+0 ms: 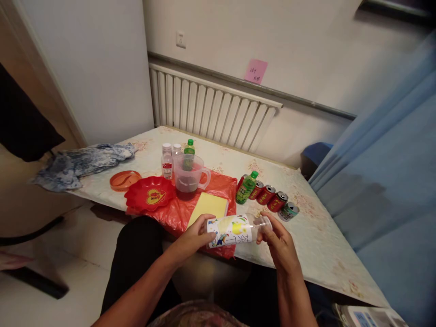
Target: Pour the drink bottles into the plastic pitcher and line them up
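Hands come first in the view: the left hand [195,237] wraps the base end of a clear plastic bottle [235,229], its fingers closed around the labelled part, while the right hand [277,243] pinches the cap end, fingertips narrowed onto the neck. Both hands hold the bottle. It lies on its side, its long axis running left to right between the two hands, base toward the left hand and neck toward the right, slightly raised at the neck. It is held in the air just over the near edge of the table [316,236], above the person's lap, and looks empty or nearly so.

Just beyond the bottle lies a yellow pad [208,205] on a red plastic bag [177,211]. Farther back stands a measuring jug [188,176] holding dark red liquid, with a red dish [151,194] and an orange lid [124,180] to its left. To the right, a green bottle [246,187] leans beside a row of cans [272,199]. Behind the jug stand small bottles [167,161]; a crumpled cloth [80,164] lies at the far left, and a radiator [211,109] lines the wall.
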{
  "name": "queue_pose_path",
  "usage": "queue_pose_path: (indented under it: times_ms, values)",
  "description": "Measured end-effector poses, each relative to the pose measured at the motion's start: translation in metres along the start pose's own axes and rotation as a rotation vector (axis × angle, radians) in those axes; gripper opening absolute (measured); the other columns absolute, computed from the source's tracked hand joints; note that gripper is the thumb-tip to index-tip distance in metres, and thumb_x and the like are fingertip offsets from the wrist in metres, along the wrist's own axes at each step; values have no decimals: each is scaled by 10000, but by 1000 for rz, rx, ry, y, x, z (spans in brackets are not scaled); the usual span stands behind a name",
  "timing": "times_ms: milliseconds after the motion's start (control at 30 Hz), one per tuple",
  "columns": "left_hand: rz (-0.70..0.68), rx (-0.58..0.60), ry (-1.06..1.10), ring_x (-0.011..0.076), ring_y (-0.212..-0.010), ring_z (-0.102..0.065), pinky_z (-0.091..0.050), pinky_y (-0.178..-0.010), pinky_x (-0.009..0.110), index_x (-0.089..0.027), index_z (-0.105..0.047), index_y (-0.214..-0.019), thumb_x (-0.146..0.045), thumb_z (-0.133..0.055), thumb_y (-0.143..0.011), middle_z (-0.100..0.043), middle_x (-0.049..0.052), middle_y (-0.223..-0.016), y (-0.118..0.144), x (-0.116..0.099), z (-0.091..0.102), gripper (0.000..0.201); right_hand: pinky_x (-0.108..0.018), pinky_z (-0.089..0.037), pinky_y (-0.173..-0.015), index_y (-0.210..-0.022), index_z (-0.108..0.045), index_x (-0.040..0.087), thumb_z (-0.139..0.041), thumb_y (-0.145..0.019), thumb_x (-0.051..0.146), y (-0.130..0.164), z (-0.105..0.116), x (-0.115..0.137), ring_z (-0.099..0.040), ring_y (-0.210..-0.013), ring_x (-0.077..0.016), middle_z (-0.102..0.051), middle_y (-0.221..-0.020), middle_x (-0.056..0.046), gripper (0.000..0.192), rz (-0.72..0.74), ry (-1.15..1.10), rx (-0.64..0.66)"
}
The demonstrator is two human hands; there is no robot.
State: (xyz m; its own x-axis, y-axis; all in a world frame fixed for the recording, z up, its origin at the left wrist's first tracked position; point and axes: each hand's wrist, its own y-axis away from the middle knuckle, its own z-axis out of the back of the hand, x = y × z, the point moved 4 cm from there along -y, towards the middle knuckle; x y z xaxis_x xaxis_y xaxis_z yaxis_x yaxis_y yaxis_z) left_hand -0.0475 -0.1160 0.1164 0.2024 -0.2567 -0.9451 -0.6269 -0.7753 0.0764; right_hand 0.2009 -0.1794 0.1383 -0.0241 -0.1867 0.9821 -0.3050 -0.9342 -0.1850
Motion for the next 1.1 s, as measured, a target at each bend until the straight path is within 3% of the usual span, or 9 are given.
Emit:
queue_pose_path:
  times_ms: [367,767,900,1100]
  values:
    - [-24,25,42,240,-1100,-582,-452,-933,369,-202,-336,-1263,-197,-745,-611,-584,73,-1170,-7,9,0,770,-321,-446,-668,-1248,-575,196,-678,-844,390,-1,0,1,-569,-605,-134,-720,-881,-38,461,-6,-14,3]
    - [-78,0,-151,217,-995,-612,-503,-805,320,-204,-375,-1226,-145,-692,-601,-565,53,-1127,-11,15,5,703,-340,-470,-675,-1250,-573,188,-686,-831,372,0,-2,2,-584,-597,-139,-723,-910,-55,471,-12,-6,6]
    - [-104,-43,-322,234,-980,-610,-514,-786,335,-186,-402,-1222,-168,-689,-591,-563,69,-1127,-8,9,4,694,-336,-469,-686,-1233,-580,197,-678,-839,362,1,-2,2,-593,-603,-144,-722,-846,-35,438,5,8,16]
    - [-215,-115,-868,255,-1034,-567,-468,-907,383,-196,-501,-1216,-175,-720,-583,-567,65,-1144,-3,-8,-1,671,-320,-478,-680,-1204,-584,217,-680,-840,358,0,-3,3,-604,-605,-150,-703,-765,-4,402,32,27,66]
